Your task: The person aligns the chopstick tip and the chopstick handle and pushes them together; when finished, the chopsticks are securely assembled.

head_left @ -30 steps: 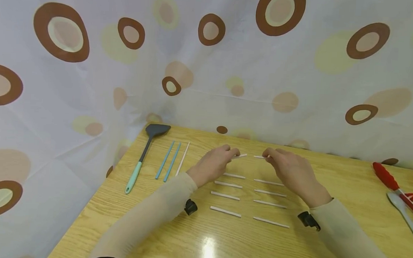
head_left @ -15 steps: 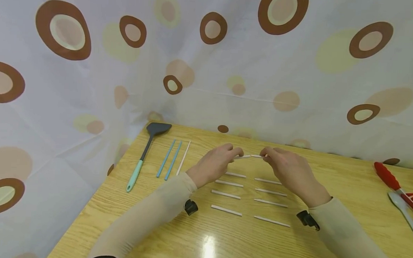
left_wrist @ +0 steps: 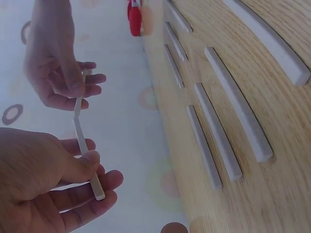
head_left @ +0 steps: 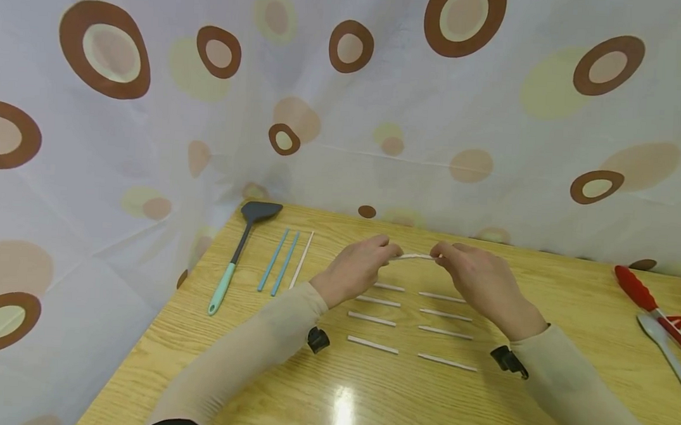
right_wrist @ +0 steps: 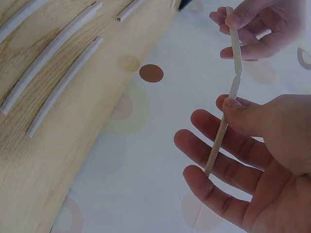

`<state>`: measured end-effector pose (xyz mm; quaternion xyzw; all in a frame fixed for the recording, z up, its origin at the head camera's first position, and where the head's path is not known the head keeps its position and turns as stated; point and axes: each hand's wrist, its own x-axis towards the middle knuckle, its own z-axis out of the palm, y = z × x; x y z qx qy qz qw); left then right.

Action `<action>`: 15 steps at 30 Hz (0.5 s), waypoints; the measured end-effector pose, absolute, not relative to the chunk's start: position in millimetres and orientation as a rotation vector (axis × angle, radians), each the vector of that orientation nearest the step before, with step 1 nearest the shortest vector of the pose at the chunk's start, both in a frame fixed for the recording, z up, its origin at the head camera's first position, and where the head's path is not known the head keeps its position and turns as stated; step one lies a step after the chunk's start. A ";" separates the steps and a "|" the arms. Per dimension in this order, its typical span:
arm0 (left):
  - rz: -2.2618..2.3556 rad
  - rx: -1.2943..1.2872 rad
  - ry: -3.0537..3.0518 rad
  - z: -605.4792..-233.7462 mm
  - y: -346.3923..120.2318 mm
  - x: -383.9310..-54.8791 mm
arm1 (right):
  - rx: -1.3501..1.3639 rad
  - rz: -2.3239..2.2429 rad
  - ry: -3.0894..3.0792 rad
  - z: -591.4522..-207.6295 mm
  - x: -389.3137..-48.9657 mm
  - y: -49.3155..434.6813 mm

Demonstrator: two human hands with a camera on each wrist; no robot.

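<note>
White sticks [right_wrist: 217, 138] met pretty much tip-to-tip above the desk [head_left: 423, 406], left hand [head_left: 354, 269] pinching one, right hand [head_left: 482, 283] the other.

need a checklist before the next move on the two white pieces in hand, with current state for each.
1. Left hand pinches the left piece: ok.
2. Right hand pinches the right piece: ok.
3. Inner ends meet: ok, they appear to touch between the hands.
4. Pieces in line: not ok, both wrist views show a kink at the joint.
5. Joint firmly fixed: cannot tell, nothing shows how tightly it holds.
6. Spatula out of the way: ok, it lies apart from both hands.
</note>
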<state>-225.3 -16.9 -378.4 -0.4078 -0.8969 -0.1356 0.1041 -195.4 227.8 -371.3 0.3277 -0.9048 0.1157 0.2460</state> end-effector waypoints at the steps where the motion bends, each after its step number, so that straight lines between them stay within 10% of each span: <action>1: -0.397 -1.201 -2.640 -378.7 -16.9 -225.5 | 0.893 0.310 -2.465 -371.3 -195.3 227.8; 15: -0.383 -1.193 -2.539 -385.5 -16.1 -230.3 | 0.863 0.197 -2.464 -371.0 -194.3 224.4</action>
